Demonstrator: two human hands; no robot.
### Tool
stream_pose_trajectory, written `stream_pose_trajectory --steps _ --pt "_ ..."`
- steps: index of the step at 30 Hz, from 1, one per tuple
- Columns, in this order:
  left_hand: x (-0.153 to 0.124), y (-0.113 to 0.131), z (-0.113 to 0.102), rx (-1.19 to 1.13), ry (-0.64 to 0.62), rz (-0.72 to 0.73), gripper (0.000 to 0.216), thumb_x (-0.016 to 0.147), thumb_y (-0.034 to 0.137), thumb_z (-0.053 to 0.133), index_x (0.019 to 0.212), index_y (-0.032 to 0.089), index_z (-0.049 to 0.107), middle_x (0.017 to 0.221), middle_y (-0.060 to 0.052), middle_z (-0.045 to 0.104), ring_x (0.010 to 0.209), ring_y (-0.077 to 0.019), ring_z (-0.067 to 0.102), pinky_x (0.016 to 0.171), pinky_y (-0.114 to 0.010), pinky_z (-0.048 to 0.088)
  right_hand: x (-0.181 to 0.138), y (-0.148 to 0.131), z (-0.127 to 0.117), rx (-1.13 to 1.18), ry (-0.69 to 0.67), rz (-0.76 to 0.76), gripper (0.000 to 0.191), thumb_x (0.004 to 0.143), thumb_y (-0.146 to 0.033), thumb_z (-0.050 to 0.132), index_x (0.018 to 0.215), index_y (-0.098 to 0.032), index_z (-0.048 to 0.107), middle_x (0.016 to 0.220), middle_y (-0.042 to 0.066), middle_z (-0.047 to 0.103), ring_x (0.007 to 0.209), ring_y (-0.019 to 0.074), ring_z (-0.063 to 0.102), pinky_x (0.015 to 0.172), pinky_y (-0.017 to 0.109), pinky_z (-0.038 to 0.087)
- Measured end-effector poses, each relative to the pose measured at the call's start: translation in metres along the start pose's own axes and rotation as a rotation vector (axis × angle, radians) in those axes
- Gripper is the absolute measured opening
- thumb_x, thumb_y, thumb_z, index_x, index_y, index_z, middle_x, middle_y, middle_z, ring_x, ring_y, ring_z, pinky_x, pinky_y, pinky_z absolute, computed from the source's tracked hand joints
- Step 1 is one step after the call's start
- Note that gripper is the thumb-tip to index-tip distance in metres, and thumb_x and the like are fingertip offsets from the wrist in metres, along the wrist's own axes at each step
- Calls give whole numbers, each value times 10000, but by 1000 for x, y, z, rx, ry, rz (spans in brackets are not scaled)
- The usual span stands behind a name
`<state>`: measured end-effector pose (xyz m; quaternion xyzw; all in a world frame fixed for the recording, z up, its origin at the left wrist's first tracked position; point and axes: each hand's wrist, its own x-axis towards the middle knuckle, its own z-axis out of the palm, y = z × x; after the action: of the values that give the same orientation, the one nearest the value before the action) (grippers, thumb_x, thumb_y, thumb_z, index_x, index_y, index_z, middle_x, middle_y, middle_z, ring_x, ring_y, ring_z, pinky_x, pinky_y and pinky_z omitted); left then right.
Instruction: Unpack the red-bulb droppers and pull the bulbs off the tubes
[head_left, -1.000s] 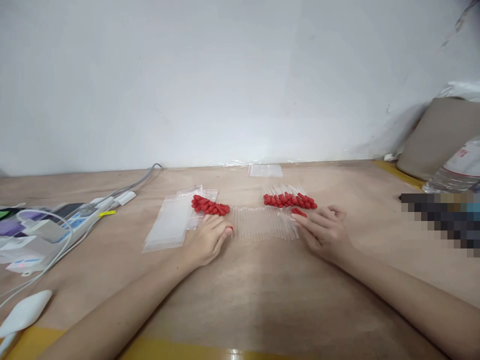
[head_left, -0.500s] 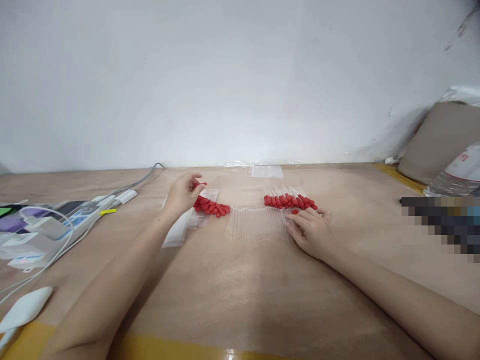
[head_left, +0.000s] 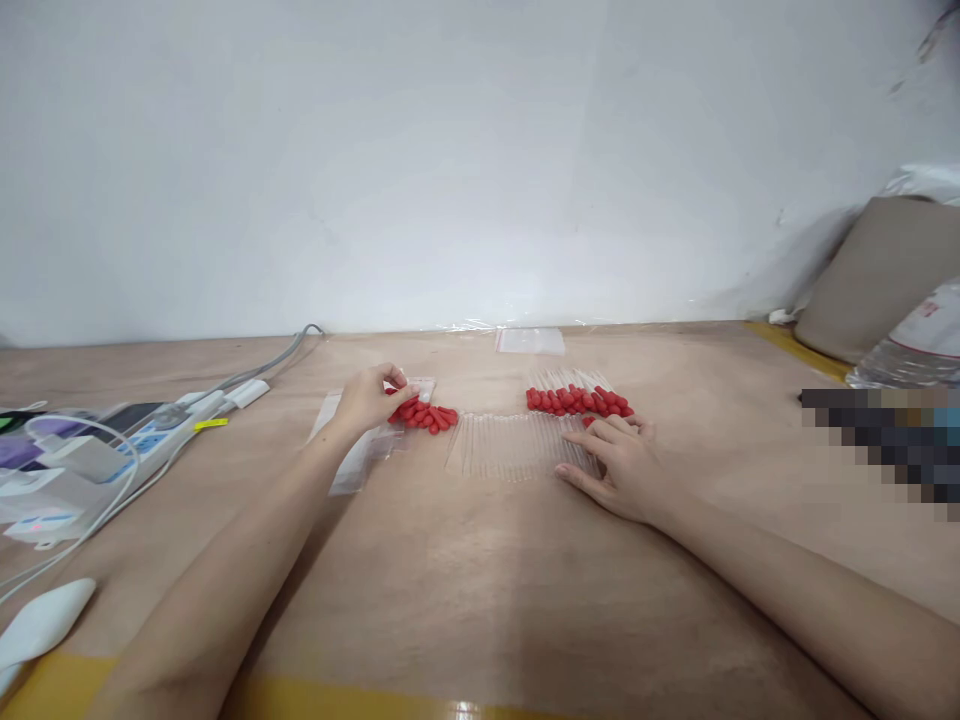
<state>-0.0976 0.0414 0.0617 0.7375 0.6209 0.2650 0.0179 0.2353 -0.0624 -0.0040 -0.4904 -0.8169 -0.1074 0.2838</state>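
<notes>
My left hand (head_left: 371, 398) is closed in a pinch over a pile of red rubber bulbs (head_left: 429, 416). Red shows at its fingertips, where it grips a bulb partly hidden by the fingers. Thin clear tubes (head_left: 510, 447) lie side by side in a row at the middle of the table. At the right end of that row rests my right hand (head_left: 621, 462), thumb and index finger apart over the last tubes. One red bulb peeks out beside its fingers. Just behind, several clear tubes with red bulbs fitted (head_left: 574, 400) lie in a heap.
Clear plastic bags (head_left: 349, 470) lie under and beside my left hand. Another zip bag (head_left: 529, 341) is near the wall. To the left are a power strip (head_left: 161, 440) with cables and a white plug-like object (head_left: 49, 625). A plastic bottle (head_left: 911, 340) stands at the right.
My left hand has lowered toward the bulb pile with its fingers closing together. My right thumb and index finger have spread slightly leftward over the tubes.
</notes>
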Motion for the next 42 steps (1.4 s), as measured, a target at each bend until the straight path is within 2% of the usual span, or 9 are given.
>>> stream_pose_trajectory --steps 7,12,15,20,24,27,29,36,42 --pt "2 -4 -4 2 37 8 330 782 470 446 728 186 606 667 2 610 554 -126 482 521 -228 323 0 0 0 -19 12 -16 340 807 -477 479 959 -209 623 830 49 604 813 183 511 776 367 232" --pt "1 3 -7 -10 191 17 271 764 427 489 773 185 610 769 -5 628 599 -131 488 537 -228 338 -1 1 0 11 52 -21 336 806 -470 484 968 -207 617 804 42 596 797 178 509 789 368 222" --pt "-3 24 2 -59 173 164 228 768 381 500 751 175 598 758 -8 620 652 -141 514 597 -235 379 -1 2 2 22 89 -25 318 803 -462 492 936 -206 627 772 35 590 769 169 508 779 361 224" --pt "-1 71 37 7 -33 376 128 746 295 544 736 174 583 775 -23 586 752 -174 537 661 -267 410 -2 5 5 43 161 -13 249 801 -411 521 888 -212 641 721 14 580 729 149 505 778 352 219" --pt "20 100 66 141 -149 699 187 764 138 506 922 174 599 957 -59 564 908 -185 513 777 -287 398 -3 6 5 61 167 27 221 808 -384 516 857 -215 649 691 8 570 706 141 492 769 346 216" --pt "41 111 82 307 -141 899 275 797 94 457 1028 180 580 1046 -87 542 955 -197 491 806 -312 373 -2 6 5 68 181 46 215 809 -380 515 826 -215 652 651 0 553 681 134 475 756 340 214" --pt "52 114 91 380 -138 983 237 816 118 460 1002 181 593 1042 -94 548 953 -206 490 792 -320 366 -2 5 5 72 184 44 212 810 -375 514 816 -213 652 653 0 554 678 132 471 749 336 215" --pt "67 116 107 417 -190 1116 135 824 144 492 878 188 608 964 -72 581 875 -183 513 734 -294 355 0 4 3 114 184 40 182 809 -346 524 814 -212 647 682 6 573 692 132 480 768 343 219" --pt "63 108 85 364 -168 1100 159 865 134 413 888 167 567 892 -44 595 824 -154 519 746 -268 377 -1 6 6 106 197 60 198 815 -360 506 844 -221 644 698 10 563 702 140 489 775 351 228"
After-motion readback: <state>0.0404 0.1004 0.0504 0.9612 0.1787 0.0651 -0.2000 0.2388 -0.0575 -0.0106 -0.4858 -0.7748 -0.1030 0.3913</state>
